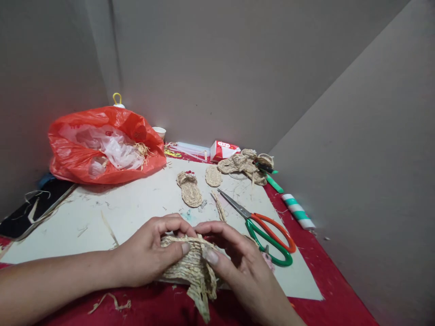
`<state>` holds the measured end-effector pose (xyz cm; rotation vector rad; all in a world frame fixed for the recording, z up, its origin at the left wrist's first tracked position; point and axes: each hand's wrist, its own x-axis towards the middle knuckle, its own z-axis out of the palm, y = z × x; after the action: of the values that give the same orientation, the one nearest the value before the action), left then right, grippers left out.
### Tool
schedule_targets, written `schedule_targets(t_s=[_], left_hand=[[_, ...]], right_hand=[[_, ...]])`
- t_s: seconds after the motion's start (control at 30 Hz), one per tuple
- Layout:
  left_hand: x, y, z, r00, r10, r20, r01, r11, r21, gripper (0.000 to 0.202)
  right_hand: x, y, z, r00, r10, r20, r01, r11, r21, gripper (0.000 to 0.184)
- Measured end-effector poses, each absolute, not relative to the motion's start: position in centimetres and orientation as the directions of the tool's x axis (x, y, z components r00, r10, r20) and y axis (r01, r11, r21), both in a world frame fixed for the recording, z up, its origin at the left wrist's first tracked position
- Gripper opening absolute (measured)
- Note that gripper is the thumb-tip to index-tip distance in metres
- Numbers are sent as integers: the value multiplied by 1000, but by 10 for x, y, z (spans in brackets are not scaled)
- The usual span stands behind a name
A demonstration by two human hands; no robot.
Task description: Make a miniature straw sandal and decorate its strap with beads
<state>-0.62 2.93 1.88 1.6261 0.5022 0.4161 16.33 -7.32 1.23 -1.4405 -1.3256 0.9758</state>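
Observation:
Both hands hold a piece of woven straw (pixel 185 262) above the near edge of the white board. My left hand (pixel 149 249) grips its left and upper part, thumb on the front and fingers behind. At the upper right, my right hand (pixel 234 258) pinches the straw edge between thumb and fingers. Loose straw ends hang down from the piece. Scissors (pixel 249 215) with one orange and one green handle lie just right of my right hand. Farther back are a small straw slipper (pixel 189 190) with red beads, an oval straw sole (pixel 213 175) and a short braided strip (pixel 219 206).
An orange-red plastic bag (pixel 74 167) with straw scraps stands at the back left, a phone (pixel 27 213) beside it. Several woven straw pieces (pixel 238 163), a red-and-white box (pixel 222 151) and a striped roll (pixel 298 211) lie toward the back right. Grey panels enclose the red-covered table.

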Motion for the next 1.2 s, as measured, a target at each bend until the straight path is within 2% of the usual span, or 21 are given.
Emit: schedule_targets(t_s=[0.1,0.17,0.23,0.33,0.47,0.7,0.87,1.2], left_hand=[[-6,29,19,822,569,-23,89,-88,992,12],[-6,29,17,799,602,14,114,-173,978,12],[-6,28,14,783,619,61,135,-264,955,12],[-7,28,10,762,641,92,156,-320,934,13],[-8,27,7,738,662,133,168,-371,913,16],[-7,27,7,737,654,171,198,-451,870,19],[-7,28,3,762,601,242,113,-491,864,22],[-5,32,4,805,588,81,137,-316,939,24]], right_hand=[[163,-74,10,224,940,256,422,144,-895,22],[162,-74,8,223,870,441,598,235,-766,20],[160,-74,7,159,810,565,741,280,-610,18],[157,-75,5,56,755,653,838,320,-442,15],[154,-76,0,-38,743,669,890,330,-315,11],[150,-73,0,-55,750,659,916,301,-265,13],[149,-73,2,-26,725,688,920,286,-266,12],[147,-71,0,11,745,666,928,241,-285,13]])
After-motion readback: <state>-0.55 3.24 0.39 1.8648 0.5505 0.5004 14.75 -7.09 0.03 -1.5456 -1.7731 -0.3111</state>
